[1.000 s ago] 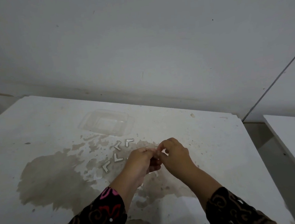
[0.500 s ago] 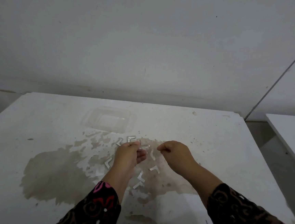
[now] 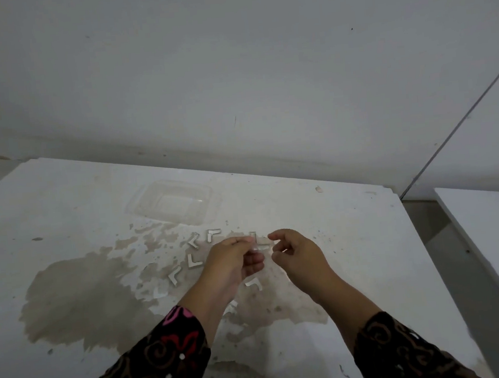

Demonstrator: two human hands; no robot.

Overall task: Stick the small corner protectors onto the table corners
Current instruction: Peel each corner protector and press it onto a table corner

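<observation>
Our left hand [image 3: 233,261] pinches a small pale L-shaped corner protector [image 3: 260,242] just above the table [image 3: 64,223], and our right hand [image 3: 301,258] curls thumb and forefinger at its other end; whether they actually grip it we cannot tell. The piece is tiny, so we reckon it could slip and get lost among the loose protectors [image 3: 194,260] by the flaking stain [image 3: 79,297], or its adhesive could pick up grit there and later fail on a corner.
</observation>
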